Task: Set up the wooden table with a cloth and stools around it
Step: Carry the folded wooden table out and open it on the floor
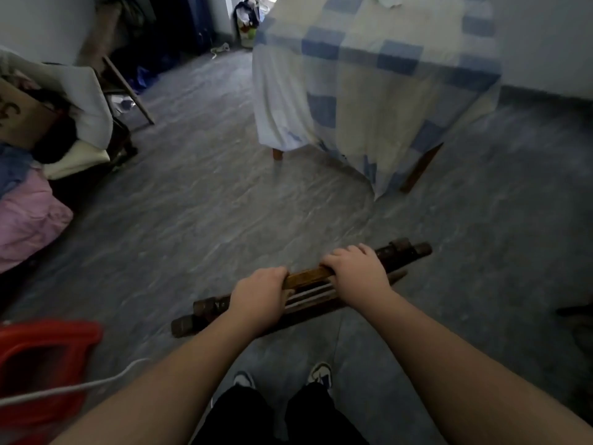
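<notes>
The stool (301, 284) is a long, narrow bench of dark brown wood with a paler, worn top edge and thin rails below it; it hangs tilted just above the grey floor (199, 200), its short legs pointing away from the person, one end low at the left and the other higher at the right. The left hand (261, 292) grips the top rail near the middle, fingers curled over its far edge. The right hand (356, 273) grips the same rail just beside it, fingers wrapped over the top. Beyond, well apart from the stool, stands the table (277, 154), draped with a blue-and-cream checked cloth (369, 75) that hangs almost to the floor, leaving only the wooden feet showing. At the left edge a cardboard box (19, 110) bears dark painted marks, too cut off to read. A red plastic stool (45, 358) sits at lower left with a white cable (80, 385) across it.
</notes>
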`<move>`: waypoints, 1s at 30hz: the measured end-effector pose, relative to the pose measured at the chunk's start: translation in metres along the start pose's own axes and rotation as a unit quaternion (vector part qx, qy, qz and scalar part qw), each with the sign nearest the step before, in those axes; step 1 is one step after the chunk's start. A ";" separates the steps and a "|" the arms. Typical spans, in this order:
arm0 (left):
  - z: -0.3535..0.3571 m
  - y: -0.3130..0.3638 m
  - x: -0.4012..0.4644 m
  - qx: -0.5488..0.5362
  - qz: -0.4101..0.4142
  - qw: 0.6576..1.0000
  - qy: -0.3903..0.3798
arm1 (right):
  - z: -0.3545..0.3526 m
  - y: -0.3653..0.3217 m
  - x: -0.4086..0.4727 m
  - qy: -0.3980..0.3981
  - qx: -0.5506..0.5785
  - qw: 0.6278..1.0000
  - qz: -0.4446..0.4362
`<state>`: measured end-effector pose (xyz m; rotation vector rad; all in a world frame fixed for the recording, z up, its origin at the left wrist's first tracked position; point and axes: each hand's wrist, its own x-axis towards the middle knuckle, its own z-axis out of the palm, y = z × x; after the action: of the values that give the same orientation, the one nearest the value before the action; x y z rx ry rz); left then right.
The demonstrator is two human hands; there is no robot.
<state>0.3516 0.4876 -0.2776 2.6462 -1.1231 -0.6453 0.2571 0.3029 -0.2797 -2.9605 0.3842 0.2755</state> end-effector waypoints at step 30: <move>0.223 -0.056 0.224 -0.592 -0.272 0.742 -0.158 | 0.250 0.054 0.218 -0.008 0.743 0.543 0.391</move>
<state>0.4220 0.3625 -0.5652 1.6422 0.1848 -1.3511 0.4089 0.2404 -0.5727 -0.9471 1.1475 -0.0202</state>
